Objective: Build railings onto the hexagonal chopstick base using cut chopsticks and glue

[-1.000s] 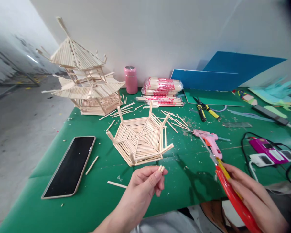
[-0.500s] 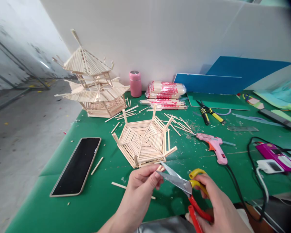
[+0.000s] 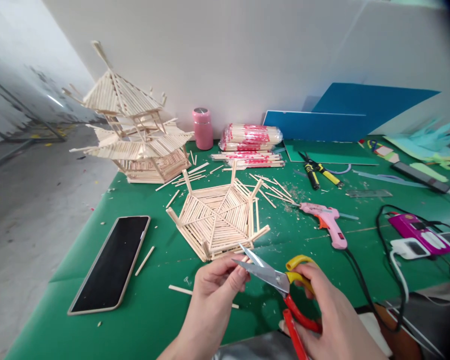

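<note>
Between thumb and fingers, my left hand [image 3: 215, 290] pinches short wooden sticks [image 3: 246, 259], mostly hidden by the fingers. My right hand [image 3: 328, 310] grips scissors [image 3: 272, 277] with red and yellow handles. Their blades are parted and reach the sticks at my left fingertips. Just beyond my hands lies a hexagonal stick frame [image 3: 215, 215] with short posts rising at its corners. One loose stick [image 3: 180, 290] passes under my left hand on the green table. Another loose stick [image 3: 145, 261] lies beside the phone.
A stick pagoda model [image 3: 135, 135] stands at the back left, near a pink flask [image 3: 203, 129]. Packs of sticks [image 3: 251, 137] lie behind the frame. A phone [image 3: 112, 265] is at left; a pink glue gun [image 3: 324, 217], pliers [image 3: 317, 172] and a purple power strip [image 3: 420, 234] are at right.
The scissor blades have moved slightly farther over the sticks at my left fingertips. The whole view has shifted a little, so the table's things appear farther left.
</note>
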Demonstrator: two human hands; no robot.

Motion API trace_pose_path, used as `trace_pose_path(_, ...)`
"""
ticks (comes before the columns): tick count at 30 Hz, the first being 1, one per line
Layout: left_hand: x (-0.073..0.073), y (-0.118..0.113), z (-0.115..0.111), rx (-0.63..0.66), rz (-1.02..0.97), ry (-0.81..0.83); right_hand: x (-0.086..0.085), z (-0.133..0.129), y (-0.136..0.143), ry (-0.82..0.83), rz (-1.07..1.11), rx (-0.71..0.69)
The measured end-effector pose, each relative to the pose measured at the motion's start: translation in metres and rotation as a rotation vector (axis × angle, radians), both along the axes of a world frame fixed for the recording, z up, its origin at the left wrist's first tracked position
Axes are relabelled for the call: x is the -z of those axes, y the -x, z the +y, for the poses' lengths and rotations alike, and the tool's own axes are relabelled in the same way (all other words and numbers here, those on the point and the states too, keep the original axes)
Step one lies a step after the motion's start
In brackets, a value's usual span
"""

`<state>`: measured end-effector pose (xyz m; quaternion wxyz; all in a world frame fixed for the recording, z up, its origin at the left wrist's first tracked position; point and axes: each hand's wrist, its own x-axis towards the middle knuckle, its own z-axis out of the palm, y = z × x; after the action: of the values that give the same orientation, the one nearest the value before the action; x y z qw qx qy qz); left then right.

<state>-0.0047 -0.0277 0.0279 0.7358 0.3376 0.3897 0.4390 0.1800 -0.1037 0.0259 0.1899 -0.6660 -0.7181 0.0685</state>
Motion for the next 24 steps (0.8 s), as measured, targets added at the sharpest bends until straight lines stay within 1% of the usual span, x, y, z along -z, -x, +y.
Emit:
trace_pose_path(14,-0.0034,-0.0014,0.0022,-0.018,-0.046,0.023,0.0016,-0.0006,0.0006,0.022,0.047,-0.011)
trace_pose_path(20,-0.0017,-0.0018,0.0019,-0.034,-0.045,0.042,0.0017,-0.0015,0.0002,0.134,0.074,0.024)
trace_pose_path(24,0.0005,0.0002,0.0031,-0.02,-0.02,0.037,0.0002,-0.0008,-0.0012,0.211,0.154,0.037)
